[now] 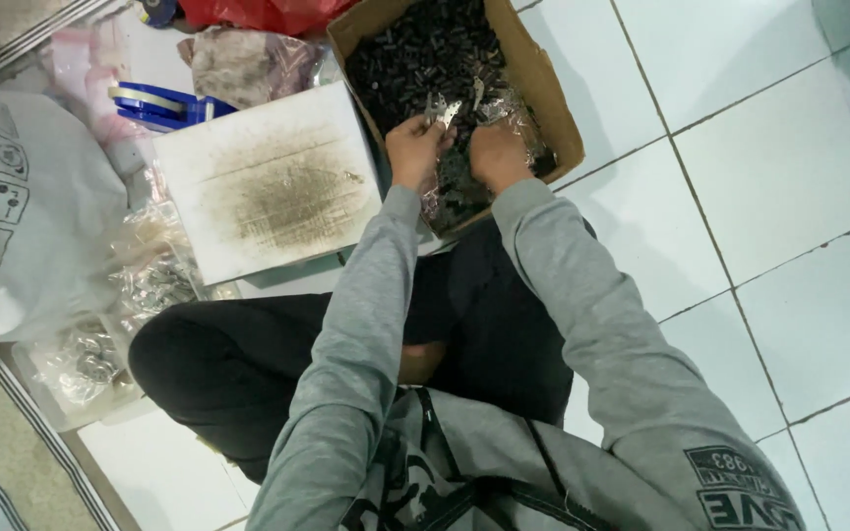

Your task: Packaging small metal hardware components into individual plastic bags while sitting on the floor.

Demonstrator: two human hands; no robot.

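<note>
You sit on white glazed tile floor (779, 177): informal home workshop, piecework on ground. Open brown cardboard box (543, 88) holds small dark metal parts. Left of box: stained white board (268, 182), clear plastic bags (140, 285), blue tape dispenser (164, 106).

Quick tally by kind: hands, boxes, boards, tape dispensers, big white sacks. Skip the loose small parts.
Hands: 2 (left hand, right hand, both over the box, left one on small metal pieces)
Cardboard box of small dark parts: 1
Stained white board: 1
Blue tape dispenser: 1
White sack: 1
Total: 6
</note>
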